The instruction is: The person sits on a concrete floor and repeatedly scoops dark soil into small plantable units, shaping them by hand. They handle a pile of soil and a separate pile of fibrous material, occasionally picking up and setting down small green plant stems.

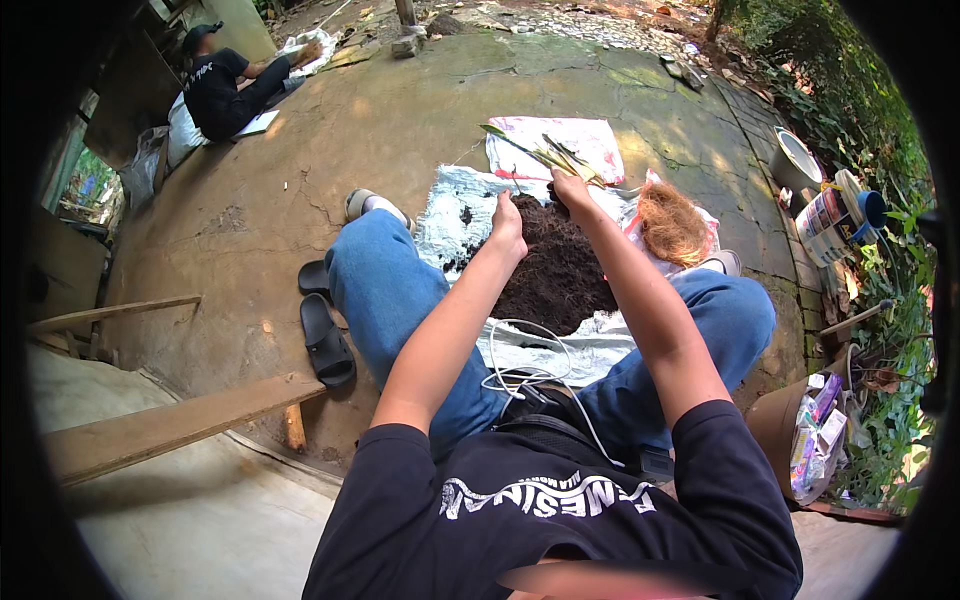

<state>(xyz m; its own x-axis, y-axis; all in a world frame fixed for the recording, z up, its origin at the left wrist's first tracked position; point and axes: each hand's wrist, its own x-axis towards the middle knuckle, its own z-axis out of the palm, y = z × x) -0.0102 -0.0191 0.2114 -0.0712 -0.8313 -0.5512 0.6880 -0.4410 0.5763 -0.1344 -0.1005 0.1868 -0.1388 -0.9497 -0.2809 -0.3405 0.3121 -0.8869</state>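
Note:
Dark soil (559,277) with fine roots is heaped on a white woven plastic sack (442,202) between my legs. My left hand (510,229) is at the heap's far left edge, its fingers near a thin dark stem; whether it grips anything I cannot tell. At the far right edge of the soil is my right hand (571,193), its fingers partly hidden and a dark clump beneath them. Just beyond it, long green and yellowish leaves (555,159) lie across a second white and pink sack (600,135). A bundle of brown fibre (673,225) rests on plastic at the right.
Black slides (327,341) and a wooden plank (187,420) lie to the left. Buckets (832,225) stand at the right, above a brown bin (780,435) of packages. A white cable (525,375) loops over my lap. Another person (217,90) sits far left.

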